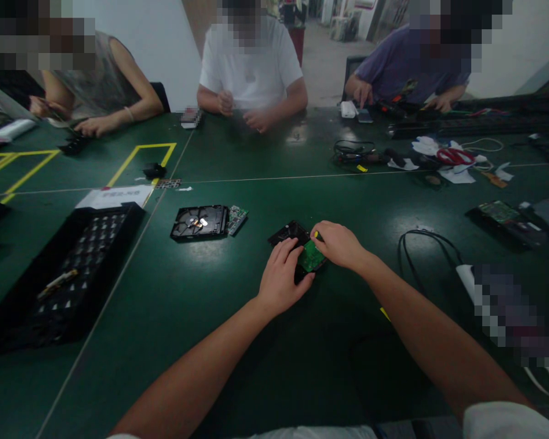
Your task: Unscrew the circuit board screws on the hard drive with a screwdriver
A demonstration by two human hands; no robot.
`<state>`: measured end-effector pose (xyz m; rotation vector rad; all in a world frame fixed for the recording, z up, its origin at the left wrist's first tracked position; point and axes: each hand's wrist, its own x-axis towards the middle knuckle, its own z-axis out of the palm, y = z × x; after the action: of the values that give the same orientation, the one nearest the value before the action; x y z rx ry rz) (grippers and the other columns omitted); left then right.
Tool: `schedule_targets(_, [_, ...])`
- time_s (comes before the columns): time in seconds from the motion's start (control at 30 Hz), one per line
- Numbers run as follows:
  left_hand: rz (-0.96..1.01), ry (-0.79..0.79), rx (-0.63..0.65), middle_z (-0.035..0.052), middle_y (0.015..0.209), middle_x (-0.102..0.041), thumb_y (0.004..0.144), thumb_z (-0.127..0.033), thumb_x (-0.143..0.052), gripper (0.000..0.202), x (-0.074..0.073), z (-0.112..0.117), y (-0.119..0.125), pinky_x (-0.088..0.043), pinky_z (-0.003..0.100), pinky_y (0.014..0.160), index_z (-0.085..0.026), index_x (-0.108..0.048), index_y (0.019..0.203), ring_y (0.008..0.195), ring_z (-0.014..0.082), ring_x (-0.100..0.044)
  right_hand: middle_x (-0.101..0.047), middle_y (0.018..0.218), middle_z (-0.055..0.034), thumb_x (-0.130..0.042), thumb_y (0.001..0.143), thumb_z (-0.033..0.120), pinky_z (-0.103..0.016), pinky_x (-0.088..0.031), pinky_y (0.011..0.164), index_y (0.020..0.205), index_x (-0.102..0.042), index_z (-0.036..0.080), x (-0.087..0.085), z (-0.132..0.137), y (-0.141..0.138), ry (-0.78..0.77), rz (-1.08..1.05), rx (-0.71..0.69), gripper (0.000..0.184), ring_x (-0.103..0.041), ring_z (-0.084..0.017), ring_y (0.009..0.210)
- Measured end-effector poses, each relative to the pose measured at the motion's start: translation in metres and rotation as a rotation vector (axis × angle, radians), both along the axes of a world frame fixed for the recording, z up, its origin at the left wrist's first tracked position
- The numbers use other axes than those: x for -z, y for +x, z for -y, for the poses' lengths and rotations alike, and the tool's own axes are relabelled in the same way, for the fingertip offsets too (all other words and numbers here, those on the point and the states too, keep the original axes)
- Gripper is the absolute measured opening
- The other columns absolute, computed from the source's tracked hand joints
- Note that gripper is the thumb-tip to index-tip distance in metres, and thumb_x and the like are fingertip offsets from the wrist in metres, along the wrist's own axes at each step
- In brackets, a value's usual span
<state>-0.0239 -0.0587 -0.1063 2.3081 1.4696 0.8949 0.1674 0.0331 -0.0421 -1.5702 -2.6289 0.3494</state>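
On the surface right of the black tray lies the hard disk drive, left hand clasping it, right hand's fingers pinching a yellow-and-black tool; likely dense and stiff, it is best held by its edges, sparing the fragile circuit board.

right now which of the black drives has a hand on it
The middle drive: the left hand rests on it, while the left drive and far-right drive lie untouched.
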Motion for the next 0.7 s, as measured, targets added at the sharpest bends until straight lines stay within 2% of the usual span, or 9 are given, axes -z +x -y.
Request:
schedule_targets(0.23, [-0.005,-0.002,0.000,0.0165,0.159,-0.049,0.091,-0.041,-0.071,0.062,-0.001,0.000,-0.001,-0.036,0.060,0.129,-0.019,-0.052,0.146,0.152,0.0369,-0.043,-0.076,0.114,-0.0120,-0.055,0.103,0.025,-0.036,-0.051,0.088,0.109,-0.071,0.018,0.006,-0.003,0.005,0.007,-0.073,-0.019,0.018,-0.072,-0.027,0.104])
schedule_targets(0.4, [-0.004,-0.004,0.001,0.0166,0.160,-0.049,0.091,-0.041,-0.071,0.061,-0.001,0.000,-0.001,-0.036,0.060,0.129,-0.018,-0.052,0.145,0.152,0.0367,-0.042,-0.078,0.109,-0.0087,-0.057,0.103,0.027,-0.034,-0.050,0.088,0.104,-0.070,0.021,0.008,-0.008,0.012,0.023,-0.154,0.037,0.015,-0.073,-0.024,0.099])
schedule_targets(0.57, [0.001,-0.004,-0.007,0.0157,0.159,-0.050,0.091,-0.040,-0.071,0.062,-0.001,0.000,-0.001,-0.036,0.061,0.128,-0.020,-0.051,0.146,0.153,0.0366,-0.042,-0.079,0.106,-0.0083,-0.060,0.102,0.032,-0.035,-0.051,0.087,0.101,-0.071,0.021,0.008,-0.015,0.014,0.029,-0.131,0.064,0.015,-0.073,-0.026,0.097])
schedule_targets(0.7, [-0.006,-0.002,-0.007,0.0164,0.160,-0.049,0.091,-0.040,-0.071,0.062,-0.001,0.001,0.000,-0.036,0.059,0.129,-0.018,-0.052,0.146,0.153,0.0366,-0.042,-0.078,0.108,-0.0088,-0.061,0.101,0.032,-0.036,-0.051,0.090,0.106,-0.071,0.021,0.015,-0.032,0.016,0.061,-0.097,0.110,0.016,-0.073,-0.027,0.101])
